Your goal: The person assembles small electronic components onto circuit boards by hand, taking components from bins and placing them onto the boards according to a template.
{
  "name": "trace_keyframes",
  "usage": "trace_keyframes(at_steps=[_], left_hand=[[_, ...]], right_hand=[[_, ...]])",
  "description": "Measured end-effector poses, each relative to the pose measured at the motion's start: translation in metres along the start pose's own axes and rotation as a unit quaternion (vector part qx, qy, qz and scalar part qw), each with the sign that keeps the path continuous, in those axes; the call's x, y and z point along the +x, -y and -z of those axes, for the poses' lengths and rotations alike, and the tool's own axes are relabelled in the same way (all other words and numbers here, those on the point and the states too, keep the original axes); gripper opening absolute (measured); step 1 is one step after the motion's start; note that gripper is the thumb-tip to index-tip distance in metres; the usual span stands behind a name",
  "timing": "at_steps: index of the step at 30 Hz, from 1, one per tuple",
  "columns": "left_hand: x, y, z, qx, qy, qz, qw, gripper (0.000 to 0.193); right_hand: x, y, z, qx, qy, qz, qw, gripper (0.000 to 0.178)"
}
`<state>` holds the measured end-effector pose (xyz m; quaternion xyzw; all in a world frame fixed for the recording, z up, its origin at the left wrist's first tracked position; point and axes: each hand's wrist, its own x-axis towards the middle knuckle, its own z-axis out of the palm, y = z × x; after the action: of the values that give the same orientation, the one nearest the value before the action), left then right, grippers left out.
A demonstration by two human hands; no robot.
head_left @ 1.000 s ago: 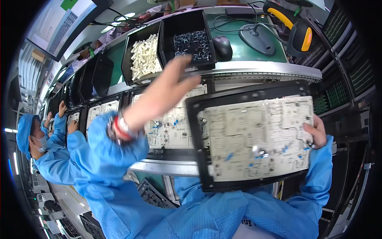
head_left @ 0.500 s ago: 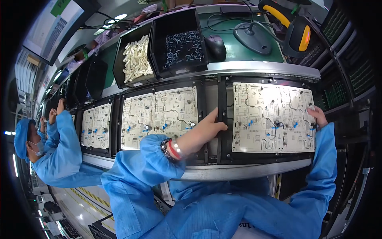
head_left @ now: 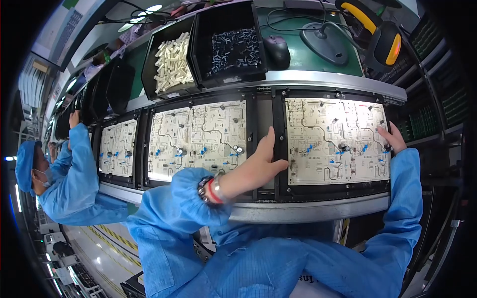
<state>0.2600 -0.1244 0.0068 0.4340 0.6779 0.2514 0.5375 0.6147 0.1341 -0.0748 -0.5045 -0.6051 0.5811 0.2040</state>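
Observation:
A pale printed circuit board [head_left: 343, 171] lies in a black carrier frame [head_left: 318, 189] in front of me at the right. My left hand [head_left: 258, 166] is at the gap left of this carrier, its fingers stretched out and the thumb spread, the thumb tip at the carrier's left rim. My right hand [head_left: 396, 140] is around the carrier's right edge, with the thumb over the board's border and part of the fingers hidden. Small blue and dark components stand on the board. A second similar board [head_left: 169, 129] lies in its carrier left of my left hand.
Behind the rail stand a black bin of cream-coloured parts [head_left: 173, 64] and a black bin of small dark parts [head_left: 236, 49]. A mouse [head_left: 277, 51], a scanner stand [head_left: 324, 47] and a yellow-black handheld scanner [head_left: 385, 42] are farther right. A co-worker in blue [head_left: 74, 174] works at left.
The right carrier with its board appears slightly farther left and up in view. My left hand's thumb and index finger are spread wider. The co-worker's arm has shifted.

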Motion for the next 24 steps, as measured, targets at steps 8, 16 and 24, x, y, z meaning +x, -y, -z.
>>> trace_keyframes(at_steps=[8,16,24], left_hand=[[-0.119,0.034,0.032,-0.203,-0.211,-0.168,0.941,0.065],[-0.294,0.176,-0.034,-0.248,-0.665,-0.113,0.695,0.042],[-0.525,0.424,-0.171,-0.025,-0.937,0.262,0.229,0.039]], right_hand=[[0.010,-0.002,-0.005,-0.381,-0.107,0.201,0.896,0.068],[-0.062,0.033,-0.059,-0.425,0.130,0.346,0.827,0.054],[-0.098,0.044,-0.145,-0.669,0.180,0.188,0.696,0.058]])
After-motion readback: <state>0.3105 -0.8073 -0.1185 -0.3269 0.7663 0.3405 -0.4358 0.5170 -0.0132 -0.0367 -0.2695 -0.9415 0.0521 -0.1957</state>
